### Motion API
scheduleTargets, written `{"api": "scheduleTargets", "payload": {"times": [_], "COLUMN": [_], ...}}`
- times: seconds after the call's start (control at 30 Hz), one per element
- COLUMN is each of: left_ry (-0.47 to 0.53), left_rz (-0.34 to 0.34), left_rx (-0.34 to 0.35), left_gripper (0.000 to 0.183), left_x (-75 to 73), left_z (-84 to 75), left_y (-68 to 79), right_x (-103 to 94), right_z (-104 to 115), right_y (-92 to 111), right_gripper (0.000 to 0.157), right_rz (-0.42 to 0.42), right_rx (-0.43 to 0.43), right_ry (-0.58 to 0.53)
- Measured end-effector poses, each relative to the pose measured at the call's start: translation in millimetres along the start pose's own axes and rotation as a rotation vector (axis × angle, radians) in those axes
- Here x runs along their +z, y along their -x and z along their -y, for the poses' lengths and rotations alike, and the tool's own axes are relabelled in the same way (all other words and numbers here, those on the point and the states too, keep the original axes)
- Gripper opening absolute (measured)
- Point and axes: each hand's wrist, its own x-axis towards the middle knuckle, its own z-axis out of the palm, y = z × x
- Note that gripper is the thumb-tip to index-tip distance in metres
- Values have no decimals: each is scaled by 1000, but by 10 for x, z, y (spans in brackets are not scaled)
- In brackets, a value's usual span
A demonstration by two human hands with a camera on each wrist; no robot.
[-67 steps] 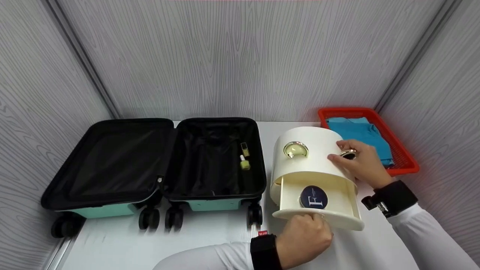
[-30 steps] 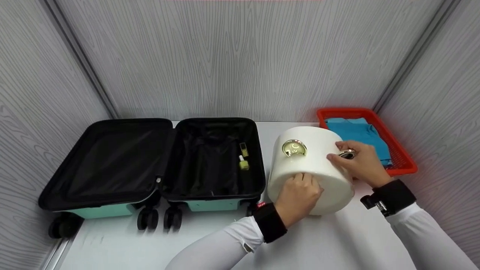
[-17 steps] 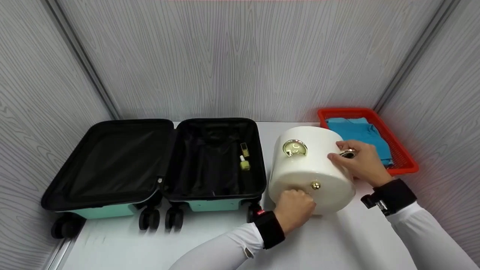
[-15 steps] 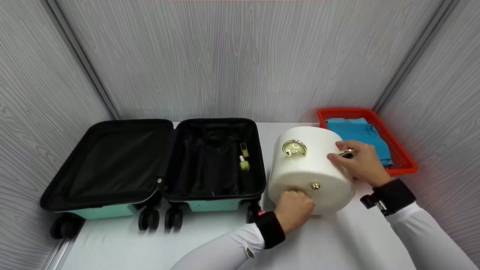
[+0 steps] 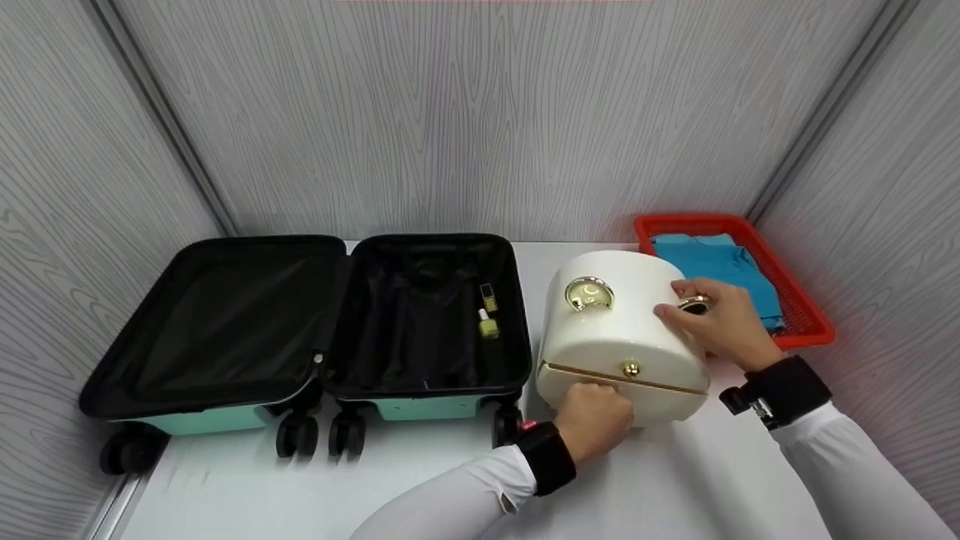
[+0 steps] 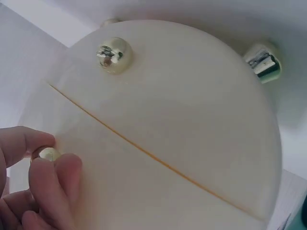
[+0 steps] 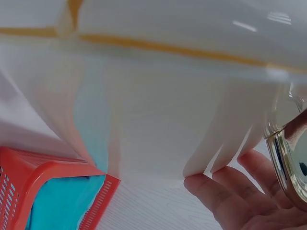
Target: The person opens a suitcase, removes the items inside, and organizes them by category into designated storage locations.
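Observation:
A glossy white rounded drawer box stands right of the suitcase, two gold rings on its top. My left hand pinches the gold knob of the lower drawer, whose front sits a little forward, leaving a thin gold-coloured gap above it. Over the gap, the upper drawer's gold knob is untouched. With extended fingers my right hand rests against the box, thumb and forefinger on either side of the right gold ring; in the right wrist view its fingertips touch the white wall.
An open black-lined suitcase lies to the left, its mint shell on dark wheels. Inside are a yellow-green nail polish bottle and a small gold-and-dark item. Behind the box, a red basket holds folded blue cloth.
The upper drawer, open earlier with a dark round item inside, was pushed in. My left hand moved down to the lower knob, and the lower drawer has come out slightly. The right hand stayed.

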Motion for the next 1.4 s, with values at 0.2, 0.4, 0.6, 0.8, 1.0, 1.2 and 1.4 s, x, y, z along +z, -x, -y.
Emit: {"api": "scheduleTargets", "payload": {"times": [0.2,0.4,0.6,0.8,1.0,1.2,1.4], "left_ry": [-30,-81,-86,-84,-39,161,312], "left_rz": [32,-42,-118,-150,-156,-328,-490], "left_rx": [32,63,81,87,78,63,6], "left_gripper": [36,32,33,35,59,66,60], "left_x": [-135,-254,-364,-381,-580,-978,-1232], "left_z": [-82,-191,-268,-309,-241,134,669], "left_y": [113,288,464,517,517,352,66], "right_x": [-12,-24,-28,-22,-10,-1,-3], "right_z": [-7,-38,-48,-51,-64,-85,-94], "right_y": [0,6,4,1,17,28,32], "right_gripper": [44,35,29,29,29,32,32], "right_rz": [22,0,-3,-8,-18,-42,-53], "right_rx": [19,-5,-13,-10,-8,-17,-34], "right_ry": [-6,-10,6,3,-10,-18,-10]}}
